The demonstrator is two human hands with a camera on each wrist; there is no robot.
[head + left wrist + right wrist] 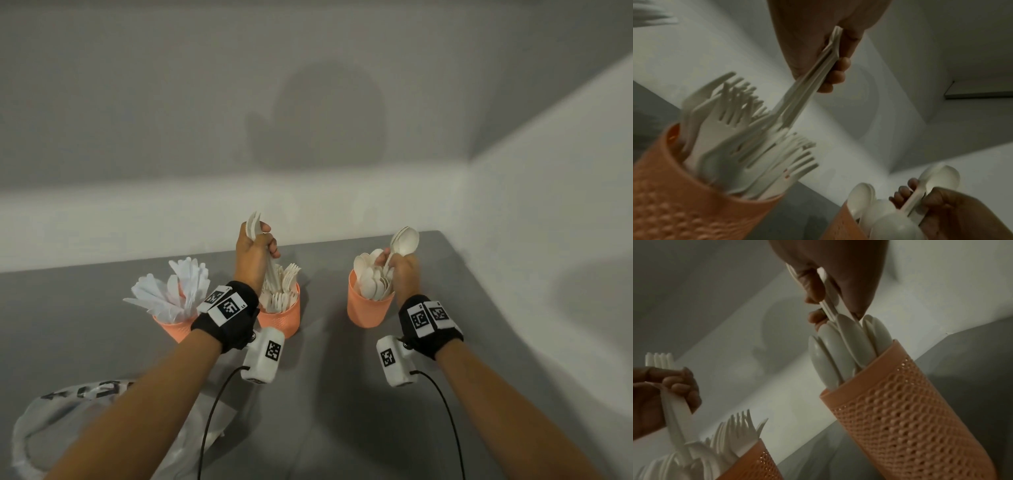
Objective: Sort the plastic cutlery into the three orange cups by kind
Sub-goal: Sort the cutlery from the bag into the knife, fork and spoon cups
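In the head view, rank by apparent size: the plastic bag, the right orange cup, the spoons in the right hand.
1. plastic bag, largest, though it lies nearest the camera, which inflates it.
2. right orange cup.
3. spoons gripped by the right hand, smallest; handles partly hidden.

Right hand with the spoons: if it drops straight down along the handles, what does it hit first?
Probably the spoons already standing in the right cup; the right hand sits just above them.
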